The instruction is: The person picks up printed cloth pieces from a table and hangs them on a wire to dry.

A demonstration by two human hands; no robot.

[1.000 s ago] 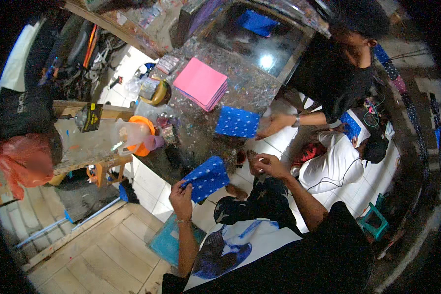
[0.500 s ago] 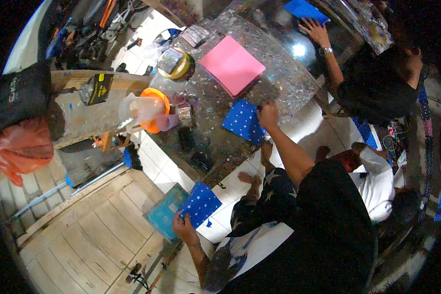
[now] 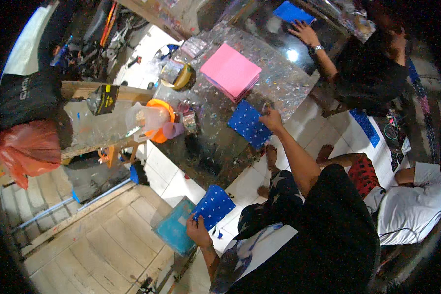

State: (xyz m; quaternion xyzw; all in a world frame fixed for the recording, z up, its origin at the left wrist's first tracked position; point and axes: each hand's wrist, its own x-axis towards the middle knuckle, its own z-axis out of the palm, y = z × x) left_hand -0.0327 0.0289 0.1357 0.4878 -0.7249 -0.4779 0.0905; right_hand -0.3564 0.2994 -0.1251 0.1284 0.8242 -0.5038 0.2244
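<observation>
My left hand [image 3: 199, 232] is closed on the near edge of a blue sheet [image 3: 214, 205] with white stars, held beside the table's near corner above a teal flat box or board [image 3: 174, 226]. A matching blue star-patterned piece [image 3: 249, 124] lies flat on the worn, paint-spotted table [image 3: 289, 93]. My right hand [image 3: 271, 119] has its fingers closed at that piece's right edge; whether something small is also in them cannot be made out. Just beyond it sits a neat stack of pink sheets [image 3: 232, 69].
A tape roll [image 3: 182, 78], an orange bowl [image 3: 158, 134] and a translucent container [image 3: 147, 120] stand toward the left. A co-worker's hand [image 3: 306, 35] rests by a blue sheet [image 3: 294, 12] on a dark glossy surface. Another person in white [image 3: 409, 213] sits at right.
The whole view has shifted a little, and more of the person in white shows at right. Both my hands stay on the same blue star-patterned pieces, with only slight movement.
</observation>
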